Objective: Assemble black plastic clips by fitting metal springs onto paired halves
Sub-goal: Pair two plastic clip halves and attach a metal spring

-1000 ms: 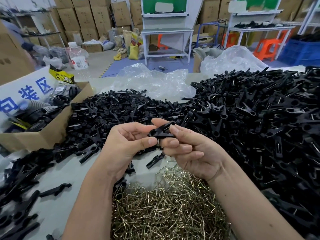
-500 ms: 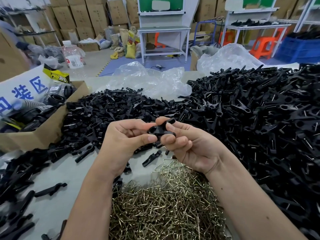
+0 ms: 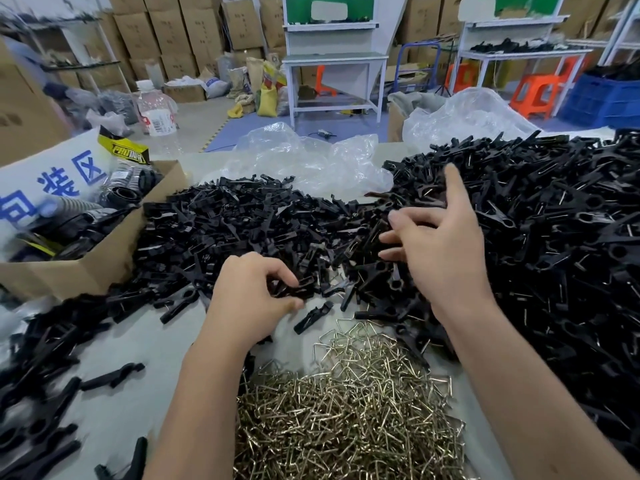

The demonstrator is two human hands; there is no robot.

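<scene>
The left hand [image 3: 252,299] curls its thumb and fingers around a black clip half [image 3: 298,287] at the near fringe of the middle heap of clip halves [image 3: 242,223], so its grip is grasping that piece just above the worktop [image 3: 138,393]. The right hand [image 3: 440,244] hovers over the inner slope of the large heap of black clips [image 3: 554,244] that fills the right side of the worktop; its index finger points away, the other fingers are loosely bent, and its grip is released, holding nothing. Between the two forearms, at the near edge of the worktop, lies a pile of metal springs [image 3: 346,417], bent wire pieces with a brassy shine. A single clip half [image 3: 313,315] lies on the bare surface just beyond that pile, close to the left thumb. More clip halves are scattered along the left edge [image 3: 34,393]. At the far left corner stands a cardboard box [image 3: 86,268] with dark parts inside, and crumpled clear plastic bags [image 3: 311,161] rest along the far edge.
</scene>
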